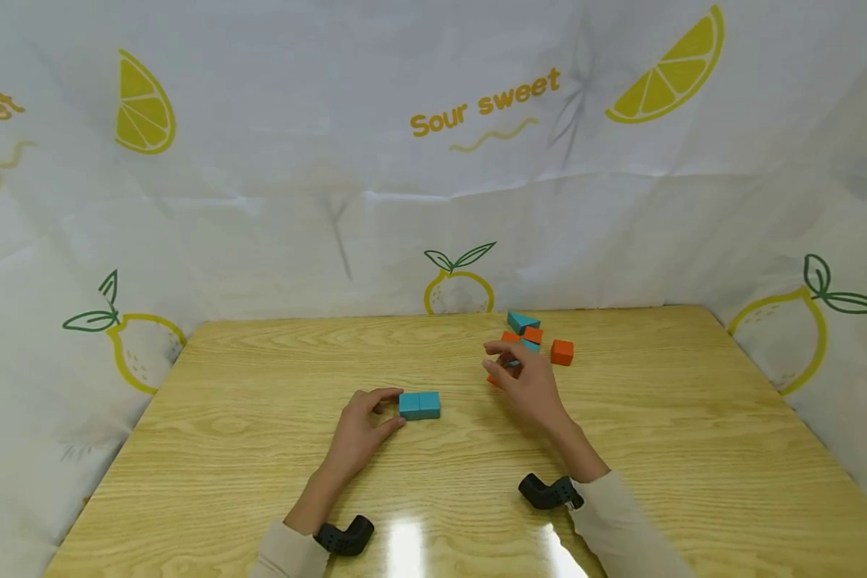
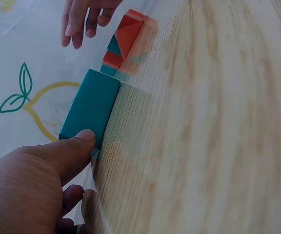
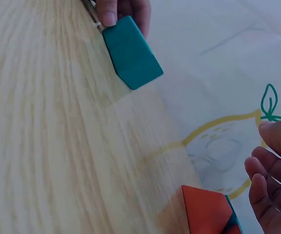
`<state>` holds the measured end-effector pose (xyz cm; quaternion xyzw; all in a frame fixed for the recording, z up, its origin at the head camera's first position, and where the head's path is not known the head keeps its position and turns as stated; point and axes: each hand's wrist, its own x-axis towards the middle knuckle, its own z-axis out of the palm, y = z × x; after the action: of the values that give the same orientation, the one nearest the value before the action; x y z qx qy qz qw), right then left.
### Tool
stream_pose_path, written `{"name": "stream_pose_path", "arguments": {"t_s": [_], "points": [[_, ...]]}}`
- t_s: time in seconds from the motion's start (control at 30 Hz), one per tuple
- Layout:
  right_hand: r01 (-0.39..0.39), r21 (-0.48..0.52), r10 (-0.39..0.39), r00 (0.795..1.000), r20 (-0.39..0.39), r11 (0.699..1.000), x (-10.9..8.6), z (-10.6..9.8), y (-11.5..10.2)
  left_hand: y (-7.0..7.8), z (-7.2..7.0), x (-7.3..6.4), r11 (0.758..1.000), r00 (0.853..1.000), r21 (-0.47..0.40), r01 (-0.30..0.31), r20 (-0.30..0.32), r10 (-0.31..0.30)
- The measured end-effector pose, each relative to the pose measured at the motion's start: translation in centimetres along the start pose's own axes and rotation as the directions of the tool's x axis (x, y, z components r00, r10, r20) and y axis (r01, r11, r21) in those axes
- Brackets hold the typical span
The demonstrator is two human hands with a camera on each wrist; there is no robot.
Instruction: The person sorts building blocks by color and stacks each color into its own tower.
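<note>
Two blue blocks lie end to end on the wooden table, a left one [image 1: 409, 407] and a right one [image 1: 430, 405]. My left hand [image 1: 360, 433] pinches the left block between thumb and fingers; in the left wrist view the thumb [image 2: 84, 139] presses its near end. Farther right, my right hand [image 1: 533, 393] is over a small group of blocks, fingers loosely bent and holding nothing. Partly hidden behind it are orange blocks [image 1: 533, 334] and a blue piece [image 1: 531, 345]. An orange triangular face [image 3: 205, 209] shows below this hand in the right wrist view.
A blue triangular block [image 1: 523, 323] lies at the table's back edge, behind the group. An orange cube [image 1: 562, 352] sits just right of it. A white cloth [image 1: 296, 257] with lemon prints hangs along the back and sides of the table [image 1: 260, 377].
</note>
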<state>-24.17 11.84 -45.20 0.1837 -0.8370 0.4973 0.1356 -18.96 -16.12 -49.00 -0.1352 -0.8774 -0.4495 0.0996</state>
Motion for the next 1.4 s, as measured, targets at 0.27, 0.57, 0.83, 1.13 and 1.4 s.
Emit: {"name": "stream_pose_path", "arguments": {"t_s": [0.27,0.57,0.83,1.13,1.4], "points": [[-0.005,-0.081,-0.001,0.997,-0.072,0.997,0.5,-2.3,1.3,0.1,0.0,0.0,1.000,1.000,-0.002,-0.003,-0.006,0.003],[-0.020,-0.176,0.014,0.999,-0.037,0.984,0.6,-3.2,2.8,0.1,0.0,-0.1,1.000,1.000,-0.003,0.009,-0.004,-0.009],[-0.050,-0.258,0.050,0.999,-0.006,0.965,0.5,-3.0,3.1,0.0,0.0,0.0,1.000,1.000,-0.005,0.009,0.001,-0.009],[-0.040,-0.262,0.051,0.998,0.036,0.964,0.4,-2.2,2.7,0.0,0.0,0.1,1.000,1.000,-0.012,0.009,0.004,-0.009],[0.004,-0.272,0.016,0.997,0.072,0.962,0.5,-2.3,2.8,-0.1,0.0,0.0,1.000,1.000,-0.014,0.007,0.002,-0.007]]}}
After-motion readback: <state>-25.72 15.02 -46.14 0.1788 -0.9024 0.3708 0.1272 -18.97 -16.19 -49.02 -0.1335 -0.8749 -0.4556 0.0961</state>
